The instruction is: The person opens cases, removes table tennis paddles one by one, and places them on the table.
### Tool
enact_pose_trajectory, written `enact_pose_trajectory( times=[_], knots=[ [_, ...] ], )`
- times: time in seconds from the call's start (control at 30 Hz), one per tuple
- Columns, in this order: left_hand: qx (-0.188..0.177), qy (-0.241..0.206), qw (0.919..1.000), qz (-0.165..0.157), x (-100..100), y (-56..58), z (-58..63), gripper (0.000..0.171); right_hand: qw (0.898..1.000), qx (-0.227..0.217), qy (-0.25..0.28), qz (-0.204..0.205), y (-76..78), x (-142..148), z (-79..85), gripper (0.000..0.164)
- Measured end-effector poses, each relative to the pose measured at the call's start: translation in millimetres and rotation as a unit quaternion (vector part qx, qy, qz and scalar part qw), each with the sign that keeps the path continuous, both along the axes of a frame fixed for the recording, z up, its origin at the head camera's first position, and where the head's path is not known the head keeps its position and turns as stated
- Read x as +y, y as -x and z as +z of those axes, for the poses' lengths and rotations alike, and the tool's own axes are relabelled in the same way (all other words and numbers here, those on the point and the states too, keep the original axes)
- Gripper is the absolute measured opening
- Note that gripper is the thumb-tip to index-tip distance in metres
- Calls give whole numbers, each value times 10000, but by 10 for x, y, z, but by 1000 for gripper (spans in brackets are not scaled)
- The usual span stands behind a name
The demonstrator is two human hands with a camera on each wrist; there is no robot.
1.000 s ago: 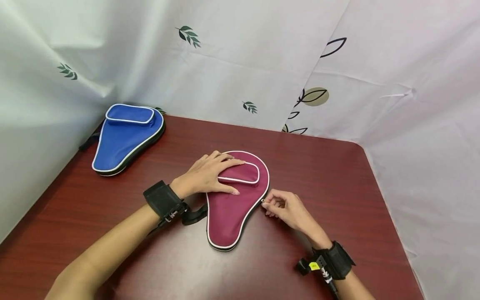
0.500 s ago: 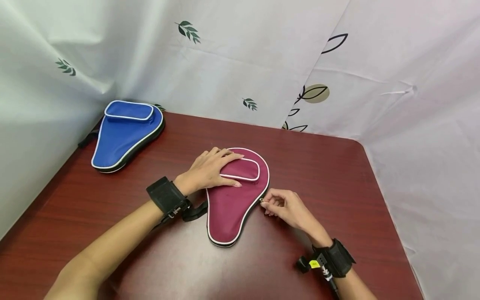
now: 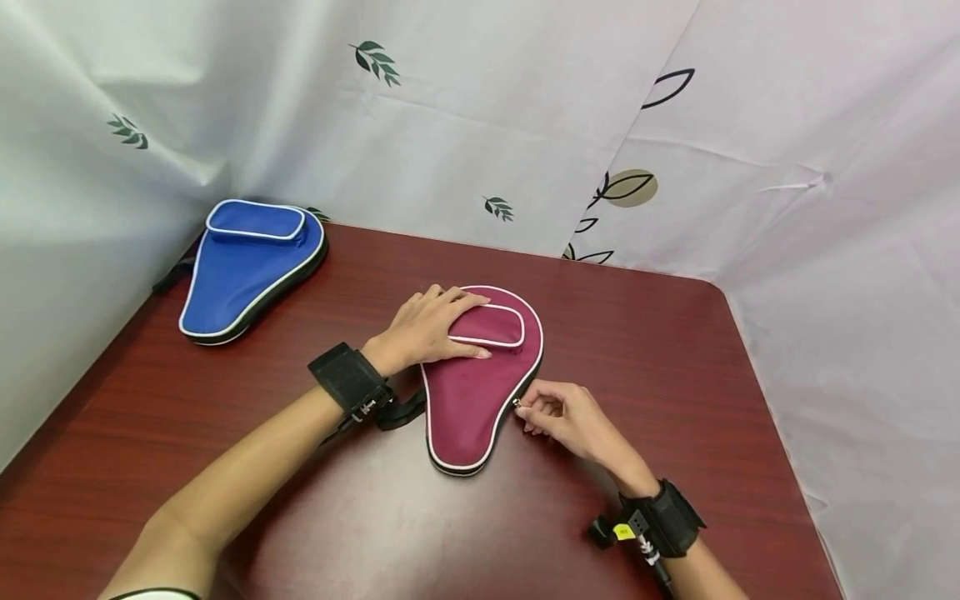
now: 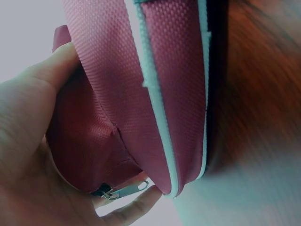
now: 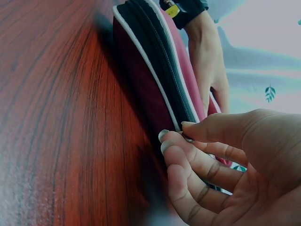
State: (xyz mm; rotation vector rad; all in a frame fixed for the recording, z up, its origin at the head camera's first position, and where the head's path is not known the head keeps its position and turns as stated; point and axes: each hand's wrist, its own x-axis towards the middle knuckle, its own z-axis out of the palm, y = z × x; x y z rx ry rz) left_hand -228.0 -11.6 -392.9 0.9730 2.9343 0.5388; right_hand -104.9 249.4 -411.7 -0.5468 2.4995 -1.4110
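A maroon table tennis paddle case [image 3: 468, 400] with white piping lies flat on the table, its narrow handle end toward me. My left hand [image 3: 423, 329] holds it at the raised pocket [image 3: 491, 325], with the thumb on the near side and the fingers over the far side. In the left wrist view, the pocket's own zipper pull [image 4: 124, 190] hangs by a finger. At the case's right side, my right hand [image 3: 566, 417] pinches the main zipper pull [image 5: 188, 138] between thumb and index finger. The black zipper band [image 5: 157, 52] runs closed along the visible side.
A blue paddle case [image 3: 247, 267] of the same shape lies at the table's back left. White patterned curtains [image 3: 450, 125] border the table [image 3: 637, 333] at the back and sides. A black strap [image 3: 401, 412] extends from the maroon case's left side.
The maroon case has shifted slightly away from me and to the right under my left hand. My right hand's pinched zipper pull sits nearer the handle end along the side.
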Motion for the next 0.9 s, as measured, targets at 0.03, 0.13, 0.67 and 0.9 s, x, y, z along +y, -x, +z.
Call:
enact_pose_trajectory(
  times=[0.03,0.13,0.67,0.9],
  knots=[
    [-14,13,10000,8,11,9,1,87,10000,8,-16,8,-6,1,4,9],
    [-62,49,10000,26,44,44,5,87,9999,13,-67,101,-26,-1,23,9],
    [-198,238,9993,205,68,183,16,87,9940,-479,-18,981,-185,-128,160,8],
    [-217,215,9993,231,89,181,25,85,9946,-440,-260,903,-292,-249,192,13]
  ],
)
